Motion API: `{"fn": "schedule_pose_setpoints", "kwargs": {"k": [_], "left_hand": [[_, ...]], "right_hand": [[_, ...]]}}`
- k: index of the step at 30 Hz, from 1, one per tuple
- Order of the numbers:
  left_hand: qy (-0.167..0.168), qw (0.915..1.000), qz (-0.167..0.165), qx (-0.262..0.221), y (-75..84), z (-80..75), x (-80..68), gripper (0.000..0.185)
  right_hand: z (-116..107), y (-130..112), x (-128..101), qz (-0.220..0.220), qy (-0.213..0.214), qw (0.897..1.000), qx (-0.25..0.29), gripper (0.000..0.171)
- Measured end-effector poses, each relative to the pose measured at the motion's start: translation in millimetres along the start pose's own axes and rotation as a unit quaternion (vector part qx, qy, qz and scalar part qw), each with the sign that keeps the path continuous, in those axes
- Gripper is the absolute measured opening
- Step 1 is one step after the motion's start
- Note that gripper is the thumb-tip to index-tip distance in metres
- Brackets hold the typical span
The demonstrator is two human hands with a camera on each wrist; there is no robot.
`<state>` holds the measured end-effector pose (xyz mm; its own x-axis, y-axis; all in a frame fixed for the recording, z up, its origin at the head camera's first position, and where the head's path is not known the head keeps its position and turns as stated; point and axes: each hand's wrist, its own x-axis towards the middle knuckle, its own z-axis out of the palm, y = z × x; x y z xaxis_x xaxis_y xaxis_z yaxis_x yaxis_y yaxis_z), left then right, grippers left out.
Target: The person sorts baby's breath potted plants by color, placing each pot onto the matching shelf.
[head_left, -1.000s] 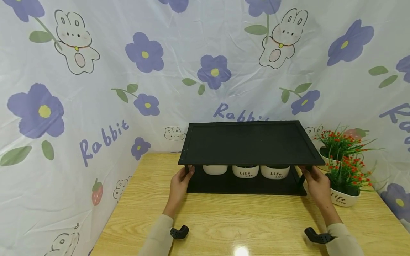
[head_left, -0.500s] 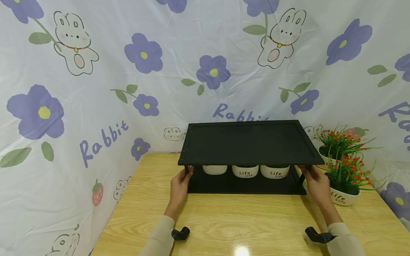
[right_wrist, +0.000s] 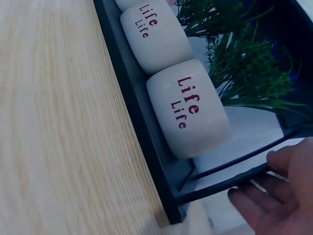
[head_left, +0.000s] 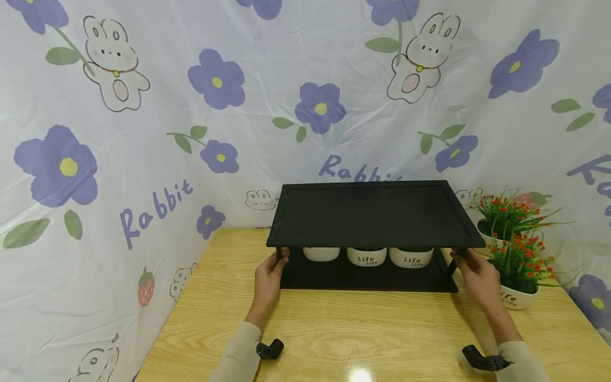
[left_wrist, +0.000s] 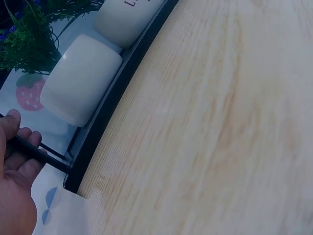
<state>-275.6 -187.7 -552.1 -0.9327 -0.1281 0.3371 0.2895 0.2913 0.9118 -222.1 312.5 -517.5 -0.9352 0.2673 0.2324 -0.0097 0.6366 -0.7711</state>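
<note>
A black two-tier shelf stands on the wooden table. Several white pots line its lower tier, among them a "Life" pot and a plainer-looking pot; their plants are mostly hidden in the head view by the top tier. At the left post my left hand grips, thumb and fingers curled round it. My right hand is at the right post, its thumb lying over the post. The other right fingers look loosened, their tips beside the post rather than round it.
Two white pots with red-flowered plants stand right of the shelf, close to my right hand, which partly covers the front one. A printed cloth hangs behind. The wooden table extends in front of the shelf.
My right hand has shifted slightly right, away from the post, covering more of the front flower pot. The left hand and the shelf stay in place.
</note>
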Motion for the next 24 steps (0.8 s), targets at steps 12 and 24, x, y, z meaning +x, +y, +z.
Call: {"fn": "schedule_pose_setpoints", "kwargs": {"k": [12, 24], "left_hand": [[-0.006, 0.9989, -0.016, -0.044, 1.4, -0.5, 4.5, 0.033], [-0.032, 0.9979, -0.018, -0.053, -2.1, -3.7, 4.7, 0.036]], "right_hand": [[-38.8, 16.2, -28.5, -0.067, 0.022, 0.995, 0.07, 0.034], [-88.3, 50.6, -50.9, 0.038, 0.063, 0.997, -0.015, 0.043]]}}
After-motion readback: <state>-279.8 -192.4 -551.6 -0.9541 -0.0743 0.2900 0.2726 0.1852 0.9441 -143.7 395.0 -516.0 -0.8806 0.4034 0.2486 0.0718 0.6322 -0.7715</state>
